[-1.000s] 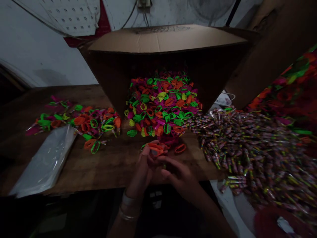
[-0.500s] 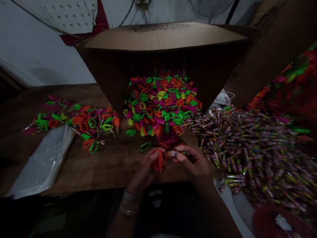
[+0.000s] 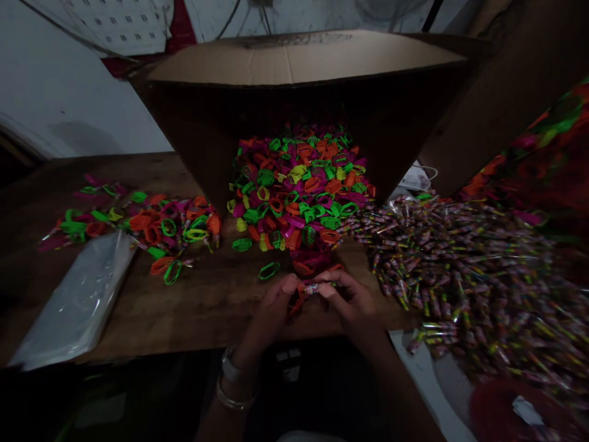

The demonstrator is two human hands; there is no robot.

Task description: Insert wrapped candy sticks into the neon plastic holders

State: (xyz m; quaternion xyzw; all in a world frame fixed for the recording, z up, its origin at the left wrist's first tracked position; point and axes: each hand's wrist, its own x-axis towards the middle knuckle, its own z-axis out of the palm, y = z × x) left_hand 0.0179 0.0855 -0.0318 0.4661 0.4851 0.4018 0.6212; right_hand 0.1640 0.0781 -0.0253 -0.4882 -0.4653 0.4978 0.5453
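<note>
Both hands meet at the near edge of the wooden table (image 3: 193, 307). Left hand (image 3: 271, 307) pinches an orange plastic ring (image 3: 296, 301) between thumb and fingers; right hand (image 3: 352, 301) pinches a small wrapped candy stick (image 3: 314, 287) at its end, with the tip pointing into or against the ring. Whether the stick is already seated in the ring is too small and dim to tell. Both sets of fingers are clenched on their pieces, none released.

Progress, judged from how things lie: a smaller pile of rings with sticks (image 3: 151, 224) sits to the left on the table and looks like finished pieces, next to a flat clear plastic bag (image 3: 78, 301). The feed stock is far larger: a heap of loose rings (image 3: 299, 190) in orange, green, pink and yellow spills out of the tipped cardboard box (image 3: 294, 67), and a broad spread of candy sticks (image 3: 460, 264) covers the right side. 1 loose green ring (image 3: 269, 270) lies just ahead of the hands. So an early stage: few done, most left, 1 piece in hand.

Bangles show on the left wrist. Patterned cloth (image 3: 543, 159) at far right.
</note>
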